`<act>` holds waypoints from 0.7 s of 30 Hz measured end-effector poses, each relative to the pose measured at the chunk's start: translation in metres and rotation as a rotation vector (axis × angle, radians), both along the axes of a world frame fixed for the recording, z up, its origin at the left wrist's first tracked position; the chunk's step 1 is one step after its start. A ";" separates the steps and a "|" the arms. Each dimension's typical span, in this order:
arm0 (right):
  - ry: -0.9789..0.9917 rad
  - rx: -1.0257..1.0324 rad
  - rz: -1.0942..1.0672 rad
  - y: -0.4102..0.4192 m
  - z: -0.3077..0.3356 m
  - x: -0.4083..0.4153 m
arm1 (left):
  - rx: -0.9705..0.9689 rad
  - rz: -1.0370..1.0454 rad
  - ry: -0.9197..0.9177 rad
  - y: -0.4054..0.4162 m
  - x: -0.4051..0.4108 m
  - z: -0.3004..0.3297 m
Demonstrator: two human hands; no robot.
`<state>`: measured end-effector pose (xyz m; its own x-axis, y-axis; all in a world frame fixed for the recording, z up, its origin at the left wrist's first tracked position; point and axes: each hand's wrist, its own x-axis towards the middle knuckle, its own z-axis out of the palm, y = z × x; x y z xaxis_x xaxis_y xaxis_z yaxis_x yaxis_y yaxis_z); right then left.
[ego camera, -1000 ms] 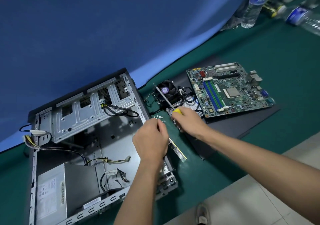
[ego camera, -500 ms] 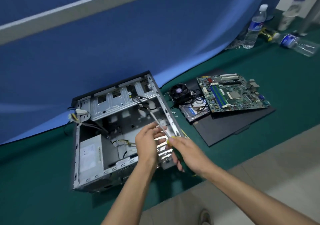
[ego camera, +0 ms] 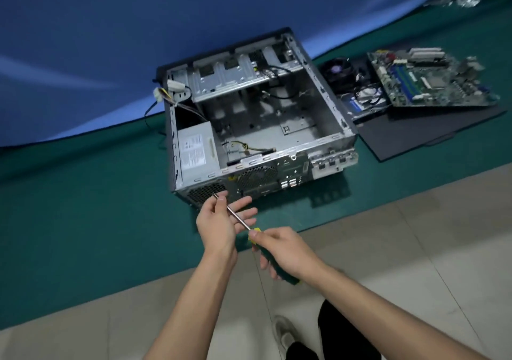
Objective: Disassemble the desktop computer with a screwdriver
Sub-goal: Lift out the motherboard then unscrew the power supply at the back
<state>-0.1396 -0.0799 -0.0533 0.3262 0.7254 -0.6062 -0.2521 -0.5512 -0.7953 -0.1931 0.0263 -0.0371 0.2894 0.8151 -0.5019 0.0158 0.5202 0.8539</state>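
With the right hand (ego camera: 288, 251) gripping the screwdriver (ego camera: 266, 251) handle and the left hand (ego camera: 221, 221) loosely pinching its tip, a slip could jab those fingers or scratch the case (ego camera: 327, 105).

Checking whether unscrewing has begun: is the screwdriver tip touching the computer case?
Cannot tell. In the head view the screwdriver tip, pinched by the left hand, overlaps the computer case rear edge; depth is unclear.

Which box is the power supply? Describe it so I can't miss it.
Find the open metal case on the green mat. In its near left corner sits the power supply, the only closed grey box inside, with a white printed label on top.
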 end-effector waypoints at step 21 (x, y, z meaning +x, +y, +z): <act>0.195 -0.281 -0.336 0.016 -0.079 -0.037 | -0.236 -0.064 0.254 0.018 0.007 -0.087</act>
